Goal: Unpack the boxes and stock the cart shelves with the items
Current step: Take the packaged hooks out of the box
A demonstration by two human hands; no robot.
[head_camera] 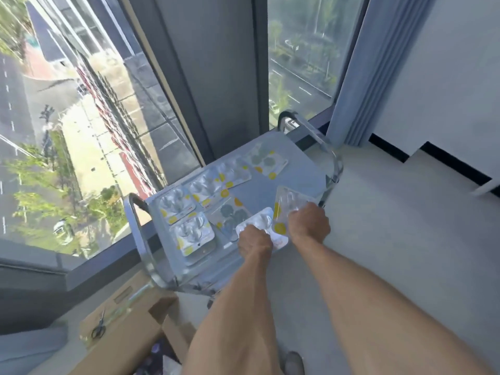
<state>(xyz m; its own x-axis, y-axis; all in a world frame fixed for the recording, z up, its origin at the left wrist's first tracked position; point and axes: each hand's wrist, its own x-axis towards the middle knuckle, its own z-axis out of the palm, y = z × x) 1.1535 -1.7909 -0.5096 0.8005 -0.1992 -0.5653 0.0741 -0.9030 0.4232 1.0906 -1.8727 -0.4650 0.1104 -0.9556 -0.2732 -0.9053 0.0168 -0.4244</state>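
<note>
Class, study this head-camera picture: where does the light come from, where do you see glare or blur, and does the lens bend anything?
Head view: daylight enters through the window; glare whitens the clear packs on the cart top, washing out their contents; the pack under the left hand is nearly blown white, as is that in the right hand; the street outside is smeared; the wide lens tilts and bows the window frames.

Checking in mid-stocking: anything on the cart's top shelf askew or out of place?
Mostly tidy. The blister pack beside the left hand lies rotated against its neighbours. Scissors sit loose on the cardboard box below.
</note>
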